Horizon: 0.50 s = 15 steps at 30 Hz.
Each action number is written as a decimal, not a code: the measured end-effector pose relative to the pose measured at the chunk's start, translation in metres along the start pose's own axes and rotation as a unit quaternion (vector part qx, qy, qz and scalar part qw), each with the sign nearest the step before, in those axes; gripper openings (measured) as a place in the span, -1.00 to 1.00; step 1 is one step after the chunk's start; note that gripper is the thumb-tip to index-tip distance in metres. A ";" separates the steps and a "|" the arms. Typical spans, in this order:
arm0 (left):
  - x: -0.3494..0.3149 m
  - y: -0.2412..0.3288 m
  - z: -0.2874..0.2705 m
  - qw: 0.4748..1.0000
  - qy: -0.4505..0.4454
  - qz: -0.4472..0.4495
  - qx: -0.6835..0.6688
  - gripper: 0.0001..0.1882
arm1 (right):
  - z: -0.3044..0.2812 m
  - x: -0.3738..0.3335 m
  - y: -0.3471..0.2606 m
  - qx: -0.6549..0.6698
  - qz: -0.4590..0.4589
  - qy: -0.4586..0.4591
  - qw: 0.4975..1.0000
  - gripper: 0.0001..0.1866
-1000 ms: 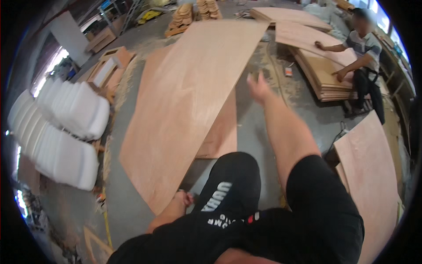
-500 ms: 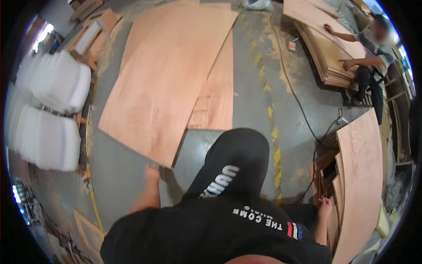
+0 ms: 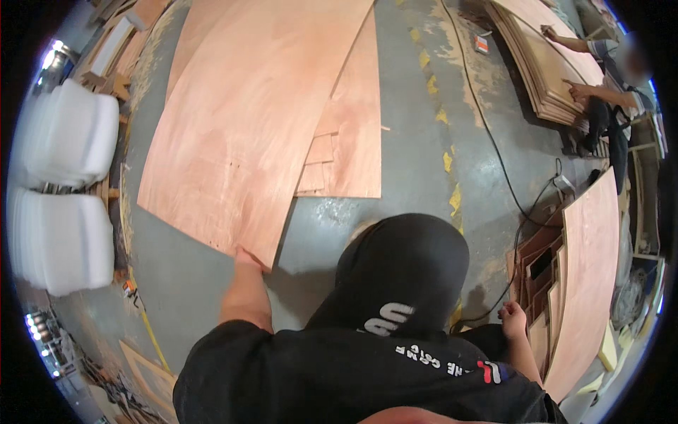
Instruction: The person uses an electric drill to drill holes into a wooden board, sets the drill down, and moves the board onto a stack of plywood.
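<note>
A large, thin plywood sheet (image 3: 212, 155) lies slanted in front of me, its near corner toward my legs. At that near edge my left hand (image 3: 248, 257) grips the sheet, part of it over the top and the other fingers hidden beneath. Under the sheet, to its right, shows another plywood sheet (image 3: 357, 159) with small rectangular wood pieces (image 3: 319, 150) on it. My right hand (image 3: 514, 319) hangs at my right side with curled fingers, beside stacked plywood offcuts (image 3: 542, 286); whatever is inside it, if anything, is too small to make out.
A tall plywood panel (image 3: 590, 247) leans at my right. A black cable (image 3: 487, 127) runs along the floor near yellow tape (image 3: 448, 162). White foam-like stacks (image 3: 67, 240) stand left. At the far right, a co-worker's hands (image 3: 579, 90) rest on a board stack (image 3: 530, 63).
My left hand has moved forward from below the sheet's near edge onto it and taken hold. My right hand stays low at my side. The view has shifted with my body.
</note>
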<state>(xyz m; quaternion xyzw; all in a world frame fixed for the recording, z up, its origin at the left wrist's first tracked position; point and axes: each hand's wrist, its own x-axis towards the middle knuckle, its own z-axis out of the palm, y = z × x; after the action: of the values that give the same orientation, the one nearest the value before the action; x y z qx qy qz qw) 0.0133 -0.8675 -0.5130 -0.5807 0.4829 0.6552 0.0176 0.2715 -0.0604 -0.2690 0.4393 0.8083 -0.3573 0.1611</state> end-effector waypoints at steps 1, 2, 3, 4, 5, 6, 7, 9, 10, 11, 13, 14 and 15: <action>-0.016 -0.005 0.018 0.996 -0.044 -0.010 -0.081 -0.16 | 0.006 0.009 0.002 -0.029 -0.013 -0.013 0.999 -0.84; -0.052 -0.011 0.063 0.994 -0.039 -0.077 -0.073 -0.14 | 0.002 0.000 0.002 -0.030 0.002 0.018 0.999 -0.84; -0.098 -0.010 0.121 0.988 -0.039 -0.138 -0.053 -0.12 | 0.000 -0.021 -0.004 0.005 0.044 0.035 0.998 -0.85; -0.108 -0.011 0.120 0.987 -0.081 -0.100 -0.094 -0.13 | 0.013 -0.017 -0.023 0.041 0.055 0.010 0.998 -0.86; -0.111 -0.020 0.114 0.981 -0.126 -0.065 -0.133 -0.14 | 0.025 -0.003 -0.027 0.081 0.033 -0.003 0.996 -0.87; -0.103 -0.032 0.098 0.983 -0.123 -0.048 -0.125 -0.16 | 0.041 0.010 -0.048 0.087 0.019 -0.021 0.996 -0.87; -0.095 -0.048 0.081 0.986 -0.115 -0.032 -0.119 -0.17 | 0.059 0.028 -0.085 0.079 -0.015 -0.052 0.995 -0.85; -0.099 -0.089 0.077 0.934 -0.233 -0.053 -0.267 -0.19 | 0.098 0.053 -0.173 0.078 -0.070 -0.125 0.987 -0.79; -0.125 -0.102 0.106 0.929 -0.242 -0.103 -0.260 -0.21 | 0.106 0.057 -0.207 0.082 -0.078 -0.153 0.982 -0.74; -0.159 -0.104 0.147 0.921 -0.260 -0.163 -0.242 -0.23 | 0.120 0.078 -0.209 0.168 -0.034 -0.185 0.968 -0.62; -0.177 -0.103 0.167 0.926 -0.240 -0.196 -0.217 -0.27 | 0.161 0.106 -0.263 0.176 -0.007 -0.313 0.933 -0.35; -0.183 -0.105 0.176 0.928 -0.218 -0.231 -0.194 -0.30 | 0.184 0.122 -0.280 0.145 -0.019 -0.361 0.921 -0.29; -0.185 -0.106 0.185 0.929 -0.216 -0.227 -0.197 -0.30 | 0.205 0.129 -0.301 0.113 -0.034 -0.409 0.905 -0.23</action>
<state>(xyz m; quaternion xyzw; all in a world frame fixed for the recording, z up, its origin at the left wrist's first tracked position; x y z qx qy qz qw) -0.0023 -0.5908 -0.4595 -0.5109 0.1837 0.8253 0.1552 -0.0605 -0.2387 -0.3541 0.2425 0.6398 -0.6000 0.4146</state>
